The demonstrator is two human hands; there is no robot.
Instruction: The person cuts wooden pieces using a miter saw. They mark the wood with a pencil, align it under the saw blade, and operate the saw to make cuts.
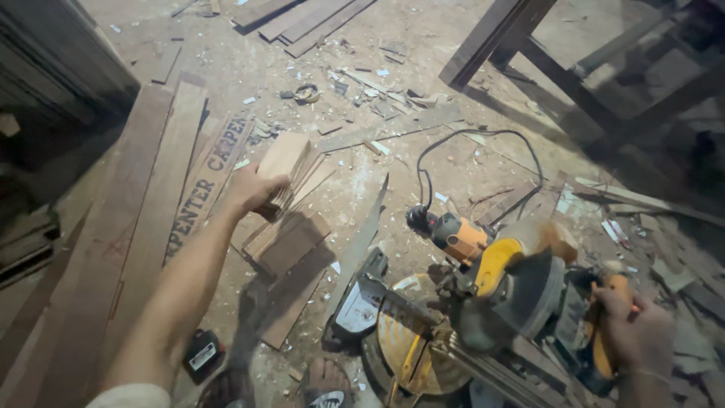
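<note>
My left hand (253, 189) is stretched out over the floor and grips a short pale wood offcut (285, 157). It hovers just above a loose stack of similar cut pieces (283, 238). My right hand (636, 329) is closed around the orange handle (603, 355) of a yellow and grey miter saw (491, 291) that sits on the floor at the lower right. The saw head is blurred. Its black cord (483, 136) loops away toward the back.
Long planks (143, 219) lie along the left, one with printed lettering. A thin strip (359, 242) lies between stack and saw. Scraps and sawdust cover the floor. A dark wooden frame (574, 68) stands at the back right. A small black battery-like block (202, 353) lies near my left arm.
</note>
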